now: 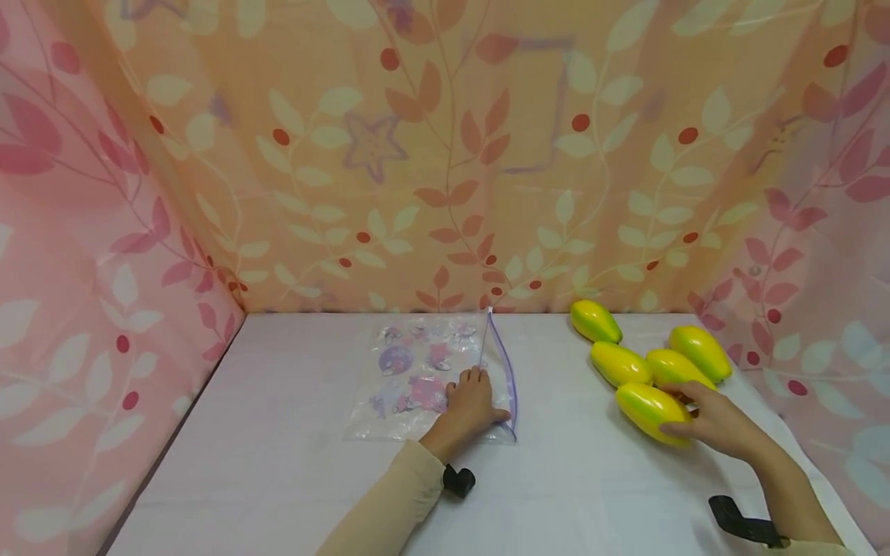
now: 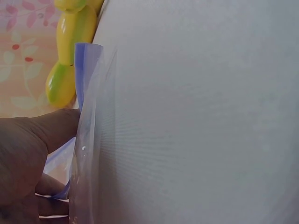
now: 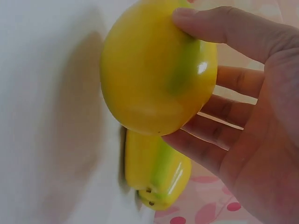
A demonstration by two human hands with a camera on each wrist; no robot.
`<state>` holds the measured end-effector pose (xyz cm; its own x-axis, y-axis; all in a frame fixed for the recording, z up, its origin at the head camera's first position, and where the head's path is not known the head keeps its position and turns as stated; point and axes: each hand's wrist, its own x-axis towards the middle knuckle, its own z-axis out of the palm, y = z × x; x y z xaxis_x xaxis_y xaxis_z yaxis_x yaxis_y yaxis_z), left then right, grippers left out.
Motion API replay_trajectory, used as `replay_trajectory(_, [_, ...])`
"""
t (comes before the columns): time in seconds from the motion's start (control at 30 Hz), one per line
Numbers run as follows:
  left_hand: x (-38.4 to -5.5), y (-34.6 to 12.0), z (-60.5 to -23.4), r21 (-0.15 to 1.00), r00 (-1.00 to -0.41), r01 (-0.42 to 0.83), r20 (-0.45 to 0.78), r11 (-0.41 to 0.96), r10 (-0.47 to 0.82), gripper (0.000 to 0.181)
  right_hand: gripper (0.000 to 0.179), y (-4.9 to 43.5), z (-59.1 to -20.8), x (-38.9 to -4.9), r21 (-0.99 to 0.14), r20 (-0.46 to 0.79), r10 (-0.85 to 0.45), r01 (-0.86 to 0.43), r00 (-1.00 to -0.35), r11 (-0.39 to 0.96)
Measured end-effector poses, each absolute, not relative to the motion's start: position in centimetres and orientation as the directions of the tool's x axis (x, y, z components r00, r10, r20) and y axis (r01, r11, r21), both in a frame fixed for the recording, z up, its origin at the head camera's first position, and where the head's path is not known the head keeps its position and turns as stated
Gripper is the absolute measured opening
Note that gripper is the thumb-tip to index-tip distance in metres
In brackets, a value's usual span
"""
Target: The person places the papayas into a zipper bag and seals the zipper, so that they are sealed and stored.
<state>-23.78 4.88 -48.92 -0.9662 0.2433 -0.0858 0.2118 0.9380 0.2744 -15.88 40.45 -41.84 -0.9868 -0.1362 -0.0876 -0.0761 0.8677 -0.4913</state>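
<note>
My left hand [image 1: 467,405] lies over a clear plastic zip bag [image 1: 361,401] printed with pink and purple pictures. Its fingers hold the upper edge of the mouth, and the lower purple zip strip [image 1: 511,371] bows out to the right. In the left wrist view, the thumb [image 2: 60,128] touches a purple strip [image 2: 84,60]. On the right, my right hand [image 1: 719,421] grips a yellow papaya [image 1: 643,409] with green streaks, thumb on one side and fingers round the other. The right wrist view shows this papaya [image 3: 145,70] close up, casting a shadow on the white surface.
Several more papayas lie grouped behind the held one, among them a far papaya [image 1: 596,321] and a right-hand papaya [image 1: 701,351]. The white tabletop [image 1: 278,479] runs back to a leaf-patterned curtain [image 1: 445,154], with pink patterned cloth [image 1: 69,309] along the sides.
</note>
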Motion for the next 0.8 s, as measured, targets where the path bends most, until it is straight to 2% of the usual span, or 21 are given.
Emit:
replay_trajectory(0.37, [-23.7,4.8,-48.7,0.289,-0.965,0.214,-0.088,0.933,0.248,0.096,0.07,38.6,-41.5,-17.6,-0.515,-0.014,-0.154,-0.124,-0.988,0.848])
replay_trajectory(0.8, [-23.9,4.8,-49.3,0.284,-0.965,0.225,-0.07,0.932,0.254,0.095,0.072,36.7,-40.9,-19.4,-0.542,-0.003,-0.158,-0.131,-0.987,0.83])
